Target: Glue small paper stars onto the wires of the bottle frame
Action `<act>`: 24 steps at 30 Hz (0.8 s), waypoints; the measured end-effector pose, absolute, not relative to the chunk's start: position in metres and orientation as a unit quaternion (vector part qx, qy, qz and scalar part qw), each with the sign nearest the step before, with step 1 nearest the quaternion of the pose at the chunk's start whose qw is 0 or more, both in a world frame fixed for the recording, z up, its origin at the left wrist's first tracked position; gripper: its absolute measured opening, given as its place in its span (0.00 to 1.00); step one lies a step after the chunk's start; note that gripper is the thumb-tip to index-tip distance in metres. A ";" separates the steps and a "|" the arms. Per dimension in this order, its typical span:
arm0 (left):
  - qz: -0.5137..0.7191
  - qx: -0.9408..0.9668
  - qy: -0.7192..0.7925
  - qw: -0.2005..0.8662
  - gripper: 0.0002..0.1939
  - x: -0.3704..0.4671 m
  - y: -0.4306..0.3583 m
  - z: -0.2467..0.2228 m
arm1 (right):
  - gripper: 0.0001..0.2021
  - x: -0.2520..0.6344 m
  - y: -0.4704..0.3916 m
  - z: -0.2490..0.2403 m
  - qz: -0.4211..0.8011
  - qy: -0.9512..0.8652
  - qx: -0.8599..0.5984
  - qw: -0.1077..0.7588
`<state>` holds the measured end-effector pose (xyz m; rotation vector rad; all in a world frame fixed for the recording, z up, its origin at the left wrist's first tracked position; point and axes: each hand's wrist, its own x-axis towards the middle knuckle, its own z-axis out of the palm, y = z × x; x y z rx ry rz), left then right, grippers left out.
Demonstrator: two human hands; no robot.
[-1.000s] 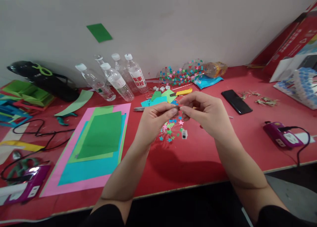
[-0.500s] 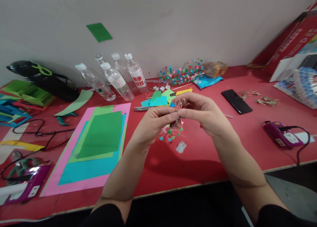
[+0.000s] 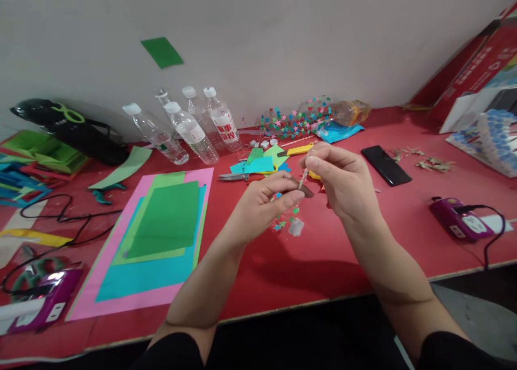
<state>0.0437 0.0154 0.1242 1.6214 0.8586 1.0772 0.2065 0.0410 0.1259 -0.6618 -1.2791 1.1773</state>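
Observation:
A thin pale length of twine [image 3: 302, 179] stretches between my hands above the middle of the red table. My left hand [image 3: 264, 200] pinches its lower end between thumb and fingers. Higher and to the right, my right hand [image 3: 343, 179] grips the upper end with thumb and fingertips. Below the left fingers lie several small paper stars [image 3: 285, 219], partly hidden, and a small clear plastic piece [image 3: 296, 227]. Behind the hands are scissors [image 3: 234, 176] and a yellow utility knife [image 3: 299, 151], both near cut paper pieces [image 3: 252, 166].
Stacked coloured paper [image 3: 165, 219] lies on the left, with several plastic bottles [image 3: 194, 135] behind it. At the back is a star-covered bottle [image 3: 297, 117]. To the right lie a phone [image 3: 385, 165], twine bits [image 3: 434, 164] and a purple power strip [image 3: 460, 219].
My hands have moved apart; the right one went up and to the right. The twine, looped between the fingertips before, is now drawn into a short straight strand.

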 end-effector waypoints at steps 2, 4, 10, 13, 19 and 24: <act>0.431 0.685 0.355 0.468 0.09 0.044 0.015 0.125 | 0.05 0.207 0.041 0.126 0.484 -0.547 -0.312 0.608; 0.420 0.674 0.360 0.489 0.12 0.045 0.014 0.126 | 0.05 0.206 0.040 0.125 0.462 -0.555 -0.334 0.605; 0.439 0.598 0.352 0.571 0.13 0.048 0.015 0.123 | 0.05 0.206 0.040 0.127 0.436 -0.590 -0.356 0.579; 0.507 0.524 0.348 0.590 0.11 0.048 0.020 0.117 | 0.10 0.206 0.044 0.128 0.490 -0.620 -0.325 0.520; 0.627 0.433 0.359 0.539 0.09 0.042 0.030 0.116 | 0.10 0.200 0.044 0.122 0.530 -0.672 -0.322 0.404; 0.653 0.423 0.349 0.522 0.08 0.041 0.033 0.117 | 0.12 0.198 0.048 0.115 0.573 -0.674 -0.298 0.360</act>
